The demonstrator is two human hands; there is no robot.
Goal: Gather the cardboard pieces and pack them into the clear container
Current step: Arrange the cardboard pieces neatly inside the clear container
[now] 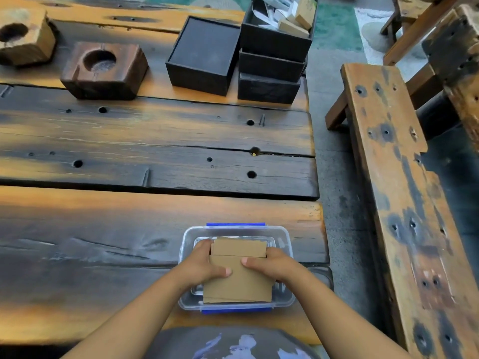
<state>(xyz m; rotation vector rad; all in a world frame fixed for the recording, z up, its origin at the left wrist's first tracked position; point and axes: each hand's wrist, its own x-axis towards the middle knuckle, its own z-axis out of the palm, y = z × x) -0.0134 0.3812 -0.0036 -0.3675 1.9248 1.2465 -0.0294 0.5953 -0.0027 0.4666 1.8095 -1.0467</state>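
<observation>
A clear plastic container [283, 235] with blue clips stands near the table's front right edge. A stack of brown cardboard pieces [239, 283] lies over its opening, tilted slightly, with a smaller piece on top at the far end. My left hand [204, 266] grips the stack's left side, thumb pressing on top. On the right side my right hand [272, 264] holds the stack the same way. How deep the stack sits inside the container is hidden by my hands.
Black boxes [204, 55] stand at the far right of the wooden table [155, 156], one holding white and tan scraps [293, 15]. Two wooden blocks with round hollows [103, 71] sit far left. A wooden bench [396, 177] runs along the right.
</observation>
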